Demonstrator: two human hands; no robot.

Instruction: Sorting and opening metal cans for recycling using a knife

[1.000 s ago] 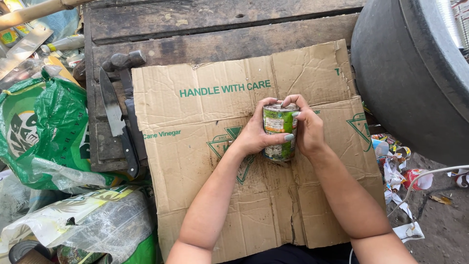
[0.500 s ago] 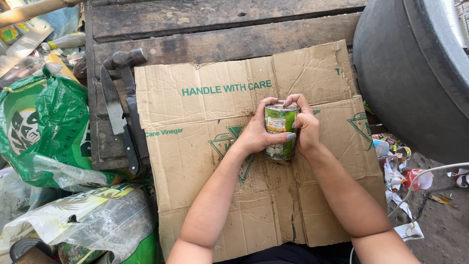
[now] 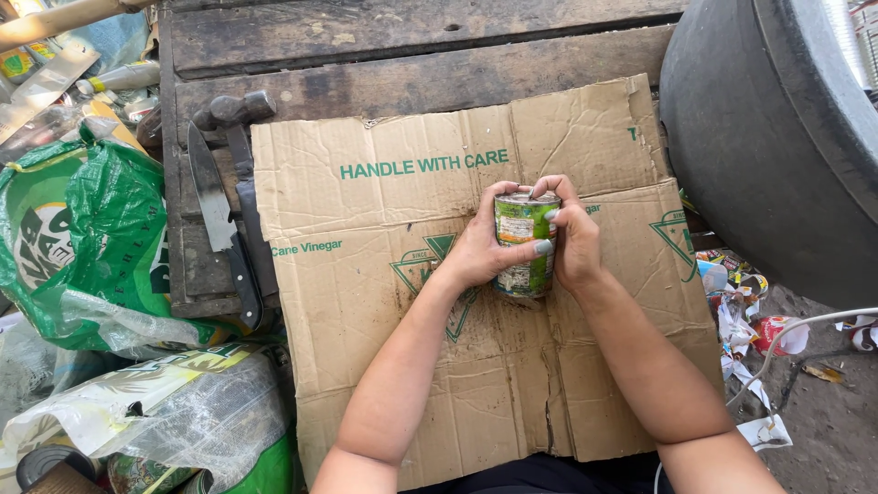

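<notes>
Both your hands grip a green-labelled tin can (image 3: 524,245) upright on flattened cardboard (image 3: 384,302): left hand (image 3: 477,249) wrapped around it, right hand (image 3: 574,240) pressing its top. Knife (image 3: 219,215) lies at nine o'clock. The rim's edge could cut your fingers if your grip slips.

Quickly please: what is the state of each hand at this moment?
Left hand: closed around the green-labelled tin can, thumb across its front.
Right hand: closed on the same can, fingers curled over its top rim.
</notes>
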